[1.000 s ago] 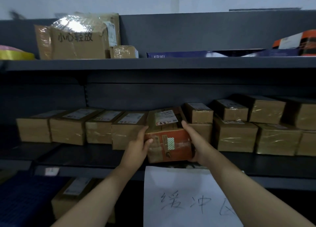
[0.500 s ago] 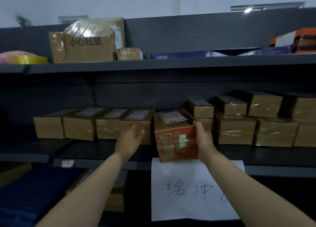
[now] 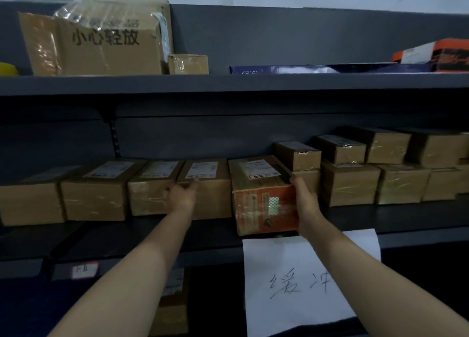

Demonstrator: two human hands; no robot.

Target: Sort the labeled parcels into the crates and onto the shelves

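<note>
Indoors, I look at a dark grey metal rack against a pale wall, 2 shelves in view. The upper shelf [image 3: 228, 84] carries a large taped carton [image 3: 101, 42] printed with Chinese characters at 11 o'clock, a flat blue box [image 3: 304, 69] at 1 o'clock and an orange box [image 3: 436, 55] at 2 o'clock. The middle shelf [image 3: 127, 237] holds a row of brown taped parcels [image 3: 96, 194] running from 9 o'clock to 3 o'clock, those on the right stacked 2 high. A white paper sign [image 3: 291, 286] with handwritten characters hangs from the shelf's front edge at 5 o'clock.

The orange-fronted parcel [image 3: 264, 204] sits on the middle shelf at dead centre, in the gap between the row's left and right groups. Its long axis runs front to back, the orange end facing me, the white label on top. It stands slightly proud of its neighbours, skewed a little toward 11 o'clock.

My right hand [image 3: 307, 204] is pressed flat against the parcel's right side, fingers wrapped over the top corner. My left hand [image 3: 181, 197] is apart from it, fingers loosely spread against the front of the neighbouring brown parcel [image 3: 210, 184] at 9 o'clock of it; motion blur hides the fingertips.
</note>
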